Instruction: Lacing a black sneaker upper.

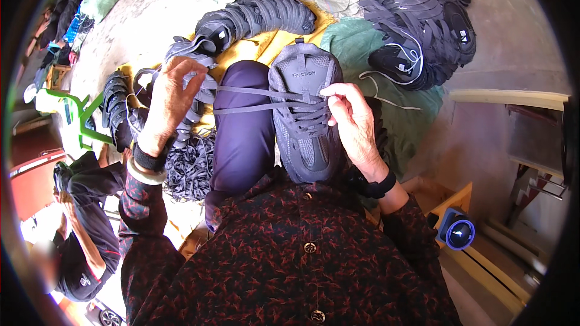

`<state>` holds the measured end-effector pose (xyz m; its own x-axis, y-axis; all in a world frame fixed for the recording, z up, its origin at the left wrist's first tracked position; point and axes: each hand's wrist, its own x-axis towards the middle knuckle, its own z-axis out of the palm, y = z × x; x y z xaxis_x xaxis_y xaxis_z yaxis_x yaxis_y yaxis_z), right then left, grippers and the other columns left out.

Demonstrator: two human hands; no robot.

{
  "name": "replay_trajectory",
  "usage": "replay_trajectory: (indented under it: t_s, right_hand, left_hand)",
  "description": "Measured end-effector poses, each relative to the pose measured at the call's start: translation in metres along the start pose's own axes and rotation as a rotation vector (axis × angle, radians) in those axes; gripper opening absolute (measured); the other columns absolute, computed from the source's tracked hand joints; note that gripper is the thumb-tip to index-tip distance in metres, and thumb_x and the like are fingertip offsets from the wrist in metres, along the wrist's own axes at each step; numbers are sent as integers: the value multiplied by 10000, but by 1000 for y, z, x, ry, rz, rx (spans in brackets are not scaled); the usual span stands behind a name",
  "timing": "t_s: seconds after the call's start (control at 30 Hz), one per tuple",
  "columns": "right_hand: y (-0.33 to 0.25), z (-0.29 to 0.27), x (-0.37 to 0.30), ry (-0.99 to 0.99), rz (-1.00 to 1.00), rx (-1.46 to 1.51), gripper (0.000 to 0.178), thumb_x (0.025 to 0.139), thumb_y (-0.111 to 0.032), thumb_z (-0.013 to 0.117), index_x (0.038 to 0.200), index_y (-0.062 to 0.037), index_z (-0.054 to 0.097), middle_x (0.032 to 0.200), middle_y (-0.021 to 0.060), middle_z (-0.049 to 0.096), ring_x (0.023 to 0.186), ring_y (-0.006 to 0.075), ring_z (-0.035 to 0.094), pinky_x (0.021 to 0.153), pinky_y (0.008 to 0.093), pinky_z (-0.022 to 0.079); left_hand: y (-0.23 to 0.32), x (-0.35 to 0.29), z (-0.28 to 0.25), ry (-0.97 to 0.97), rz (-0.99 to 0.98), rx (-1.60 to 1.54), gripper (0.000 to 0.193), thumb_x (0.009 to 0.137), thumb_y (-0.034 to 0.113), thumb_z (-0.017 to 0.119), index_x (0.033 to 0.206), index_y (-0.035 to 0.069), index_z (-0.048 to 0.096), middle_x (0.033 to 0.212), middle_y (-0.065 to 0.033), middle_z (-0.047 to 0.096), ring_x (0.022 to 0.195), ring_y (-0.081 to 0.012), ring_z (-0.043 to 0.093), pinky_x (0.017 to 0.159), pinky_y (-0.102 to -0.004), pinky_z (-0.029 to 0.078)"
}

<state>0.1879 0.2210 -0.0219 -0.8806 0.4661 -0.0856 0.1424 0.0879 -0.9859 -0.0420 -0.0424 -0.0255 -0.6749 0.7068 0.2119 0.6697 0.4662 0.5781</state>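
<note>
A dark grey sneaker (305, 157) rests sole-down across my lap, toe toward me, its tongue standing up at the far end. Flat dark shoelaces (248, 110) cross its upper, and two strands run left over my knee. My right hand (353, 121) is at the shoe's right side, thumb and fingers closed on the lace by the top eyelets. Left of the knee, my left hand (169, 99) is raised with thumb and fingertips pinched together. Whether a lace end is between them cannot be made out.
Rows of dark shoes (260, 18) curve across a yellow sheet (254, 48) ahead. More shoes (417, 6) are piled at far right, some with white laces. A heap of dark laces (190, 166) lies left of my knee. Another person (90, 229) sits at left near a green stool (78, 111).
</note>
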Motion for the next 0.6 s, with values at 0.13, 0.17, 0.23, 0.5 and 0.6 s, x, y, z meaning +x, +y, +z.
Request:
replay_trajectory:
  t_s: [0.13,0.17,0.23,0.5,0.6]
  right_hand:
    - [-2,1,2,-26,14,43,151,1014,-55,542,1087,-85,671,964,-12,504,761,44,508,650,201,510]
    - [-4,1,1,-24,18,30,152,1016,-57,544,1095,-81,671,965,-12,508,762,42,509,650,202,510]
    - [-6,0,0,-34,17,20,153,1017,-58,545,1103,-77,670,967,-13,511,763,39,511,649,204,510]
    - [-23,-6,-4,-20,-10,9,168,1007,-41,562,1133,-57,671,930,-3,535,726,46,521,638,221,509]
    - [-32,-10,1,6,-93,-149,160,978,-27,591,1109,-52,680,904,10,559,722,68,531,644,249,498]
  left_hand:
    - [61,-6,2,-71,-200,-357,92,911,30,706,1003,31,715,899,-31,668,736,-81,564,680,-247,476]
    - [74,-6,2,-143,-181,-369,98,919,46,707,1016,33,714,894,-35,668,737,-87,572,679,-253,481]
    - [90,-4,11,-172,-2,-343,120,929,70,708,1044,36,704,889,-53,663,739,-98,582,673,-270,490]
    - [93,9,17,-451,-119,-530,142,942,112,701,1012,-8,672,814,-65,672,770,-131,634,706,-316,516]
    - [81,7,1,-632,-269,-541,148,961,146,688,952,-1,694,748,-19,648,728,-83,588,683,-286,495]
